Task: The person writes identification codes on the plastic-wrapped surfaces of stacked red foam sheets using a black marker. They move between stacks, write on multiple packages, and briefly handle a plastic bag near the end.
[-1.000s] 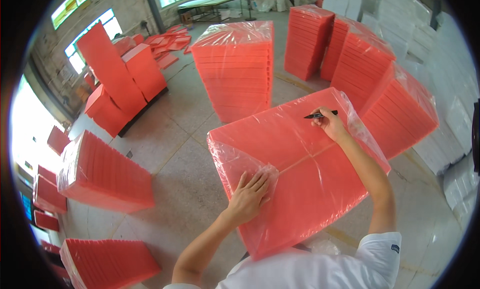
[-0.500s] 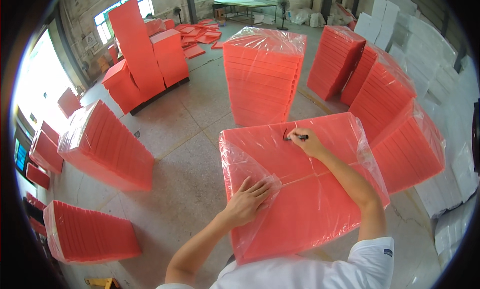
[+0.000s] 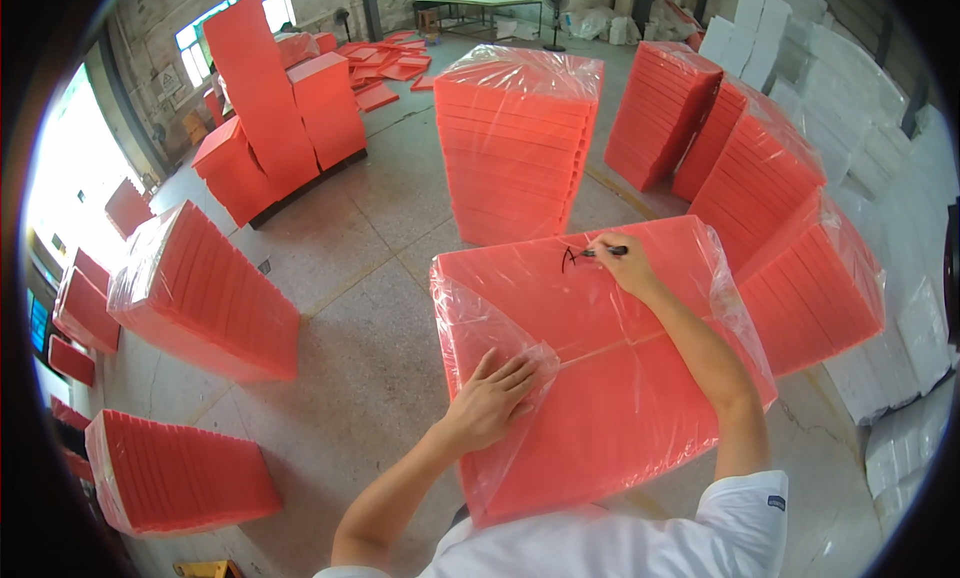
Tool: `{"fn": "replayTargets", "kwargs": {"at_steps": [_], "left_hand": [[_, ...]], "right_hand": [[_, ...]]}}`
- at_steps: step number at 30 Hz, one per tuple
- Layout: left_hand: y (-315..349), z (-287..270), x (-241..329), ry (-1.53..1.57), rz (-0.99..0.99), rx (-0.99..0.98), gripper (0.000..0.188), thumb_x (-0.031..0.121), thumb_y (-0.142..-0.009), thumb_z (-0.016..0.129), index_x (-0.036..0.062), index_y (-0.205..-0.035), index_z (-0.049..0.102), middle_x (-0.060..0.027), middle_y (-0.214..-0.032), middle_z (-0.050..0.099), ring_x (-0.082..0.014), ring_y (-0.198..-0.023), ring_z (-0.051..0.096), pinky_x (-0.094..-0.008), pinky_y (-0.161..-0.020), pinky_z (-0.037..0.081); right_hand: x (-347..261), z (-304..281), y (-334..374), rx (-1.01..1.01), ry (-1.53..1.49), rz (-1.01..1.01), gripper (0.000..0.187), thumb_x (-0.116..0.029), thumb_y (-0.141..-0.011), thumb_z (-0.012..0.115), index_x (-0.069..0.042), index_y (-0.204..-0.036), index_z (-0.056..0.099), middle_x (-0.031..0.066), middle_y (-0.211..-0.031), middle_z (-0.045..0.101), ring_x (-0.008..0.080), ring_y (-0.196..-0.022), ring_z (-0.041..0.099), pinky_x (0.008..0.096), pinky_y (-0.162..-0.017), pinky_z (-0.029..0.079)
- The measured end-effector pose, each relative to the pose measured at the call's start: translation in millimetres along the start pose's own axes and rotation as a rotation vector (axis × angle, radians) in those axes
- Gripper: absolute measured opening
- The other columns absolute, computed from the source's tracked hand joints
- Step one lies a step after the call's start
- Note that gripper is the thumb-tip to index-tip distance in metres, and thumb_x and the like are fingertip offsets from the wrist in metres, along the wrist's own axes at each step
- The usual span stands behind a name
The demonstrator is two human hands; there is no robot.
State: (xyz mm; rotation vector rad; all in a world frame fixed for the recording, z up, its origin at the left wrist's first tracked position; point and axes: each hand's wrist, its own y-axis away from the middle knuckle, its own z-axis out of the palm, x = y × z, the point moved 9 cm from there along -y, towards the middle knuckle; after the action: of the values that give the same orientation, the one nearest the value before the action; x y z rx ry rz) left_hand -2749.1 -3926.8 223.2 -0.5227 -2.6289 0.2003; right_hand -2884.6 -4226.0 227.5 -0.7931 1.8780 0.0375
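In front of me stands a red foam stack (image 3: 640,408) wrapped in clear plastic film. My right hand (image 3: 626,266) grips a black marker pen (image 3: 606,250) near the far edge of its top, the pen's tip at the surface. Black handwritten strokes (image 3: 569,260) show on the film just left of the tip. My left hand (image 3: 490,400) lies flat on the near-left part of the top, fingers spread, pressing on a loose fold of film (image 3: 530,353).
Another wrapped red stack (image 3: 515,153) stands beyond mine, with more red stacks (image 3: 790,278) close on the right. Two wrapped stacks (image 3: 205,298) stand on the left across the concrete floor (image 3: 350,368). White foam blocks (image 3: 860,148) line the right wall.
My right hand has moved slightly right with the marker pen, and the single black stroke has grown into several joined lines. My left hand stays in place on the film.
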Motion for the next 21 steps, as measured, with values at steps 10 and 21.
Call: {"fn": "replayTargets", "kwargs": {"at_steps": [10,21], "left_hand": [[0.0,2.7,-2.0,0.011,-0.001,0.000,0.050,0.027,-0.100,0.058,0.0080,-0.146,0.051,-0.0091,-0.152,0.051,-0.0267,-0.146,0.039,-0.0541,-0.124,0.019],[1.3,1.3,-1.2,0.017,-0.004,-0.018,0.051,0.026,-0.101,0.055,0.0079,-0.148,0.048,-0.0107,-0.152,0.050,-0.0270,-0.146,0.038,-0.0533,-0.124,0.019]], "right_hand": [[1.2,-21.1,-1.6,0.080,0.091,-0.031,0.020,-0.018,-0.096,0.061,-0.001,-0.090,0.069,0.0052,-0.072,0.065,0.0093,-0.070,0.057,0.0282,-0.067,0.045],[17.7,-57.9,9.3,0.115,-0.069,0.014,0.019,-0.016,-0.098,0.060,-0.001,-0.093,0.070,0.0022,-0.077,0.065,0.0092,-0.072,0.058,0.0278,-0.067,0.045]]}}
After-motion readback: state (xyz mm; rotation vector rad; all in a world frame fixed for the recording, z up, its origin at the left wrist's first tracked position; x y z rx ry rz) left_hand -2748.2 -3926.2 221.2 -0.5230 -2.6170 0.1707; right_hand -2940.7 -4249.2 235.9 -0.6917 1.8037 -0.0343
